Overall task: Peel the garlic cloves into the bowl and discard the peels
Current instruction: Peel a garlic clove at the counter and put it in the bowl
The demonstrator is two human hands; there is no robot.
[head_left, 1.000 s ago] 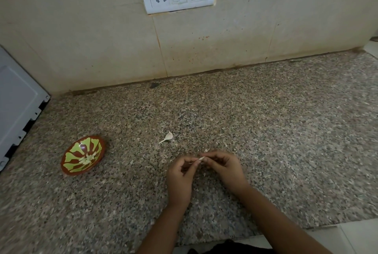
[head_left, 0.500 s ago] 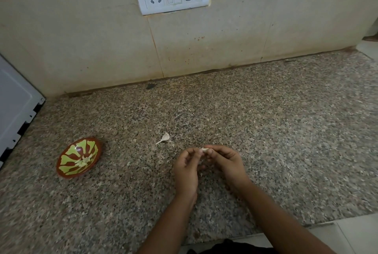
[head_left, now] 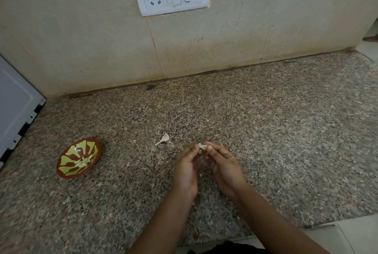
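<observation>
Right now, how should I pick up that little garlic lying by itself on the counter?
Probably pinch the loose garlic clove by its plump end, coming from above: it lies flat on the countertop, and its thin stalk looks flimsy.

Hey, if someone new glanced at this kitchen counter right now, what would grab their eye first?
Probably the left hand and right hand near the middle of the granite counter, both pinching a small garlic clove at their fingertips. Next comes the bright red-and-green bowl off to the left, holding peeled cloves, and a loose clove lying just beyond the hands.
</observation>
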